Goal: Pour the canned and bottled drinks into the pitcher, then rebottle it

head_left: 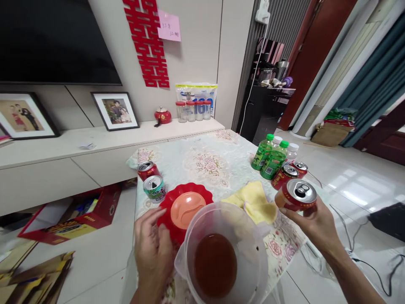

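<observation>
My right hand grips an opened red can at the right edge of the table, its top tilted toward me. My left hand is empty, its fingers apart, beside a red scalloped plate that has an orange divided dish on it. Between my hands stands a translucent plastic tub with brown liquid in its bottom. A yellow cloth lies crumpled behind the tub. At the left edge stand an opened red can and a green can.
Green-labelled bottles and more red cans stand at the table's right edge. A flowered cloth covers the table. Behind it, a white cabinet holds framed photos, a red pot and lidded jars. Cartons lie on the floor at left.
</observation>
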The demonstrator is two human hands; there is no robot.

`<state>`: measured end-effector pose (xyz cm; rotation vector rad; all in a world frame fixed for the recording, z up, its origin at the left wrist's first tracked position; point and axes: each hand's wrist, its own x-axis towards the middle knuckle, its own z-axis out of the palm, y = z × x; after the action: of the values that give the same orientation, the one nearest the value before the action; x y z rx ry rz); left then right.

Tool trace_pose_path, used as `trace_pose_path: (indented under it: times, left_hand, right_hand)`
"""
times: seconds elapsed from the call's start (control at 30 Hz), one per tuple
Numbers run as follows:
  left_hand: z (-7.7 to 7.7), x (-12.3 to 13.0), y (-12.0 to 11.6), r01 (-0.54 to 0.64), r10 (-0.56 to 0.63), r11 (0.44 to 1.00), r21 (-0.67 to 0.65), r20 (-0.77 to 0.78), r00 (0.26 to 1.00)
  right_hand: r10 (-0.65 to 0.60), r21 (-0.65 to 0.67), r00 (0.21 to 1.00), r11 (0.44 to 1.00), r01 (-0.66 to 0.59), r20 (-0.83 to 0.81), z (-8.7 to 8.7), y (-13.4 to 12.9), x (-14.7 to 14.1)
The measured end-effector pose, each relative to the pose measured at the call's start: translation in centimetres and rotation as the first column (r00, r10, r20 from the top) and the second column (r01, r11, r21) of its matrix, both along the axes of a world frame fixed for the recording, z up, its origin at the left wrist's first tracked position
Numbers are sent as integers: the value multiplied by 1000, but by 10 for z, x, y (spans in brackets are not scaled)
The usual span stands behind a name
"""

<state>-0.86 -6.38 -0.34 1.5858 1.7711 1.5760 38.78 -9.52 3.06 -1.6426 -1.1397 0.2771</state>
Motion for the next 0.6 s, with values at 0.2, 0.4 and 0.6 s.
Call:
trace_pose_path:
  times: [0.2, 0.4, 0.6]
  left_hand:
    - [10, 26, 21, 47, -50, 984, 172, 13, 999]
    - [-15, 24, 15, 25, -5, 967, 253, -80, 997]
    - [-32, 18, 20, 47, 35, 933, 356, -223, 974]
  right_hand:
    - [166, 143, 822, 948, -286, 544, 61, 13, -41]
    - [223, 109, 521, 840, -532, 824, 100, 23, -64]
    - [241, 63, 380, 769, -636, 893, 110, 27, -75]
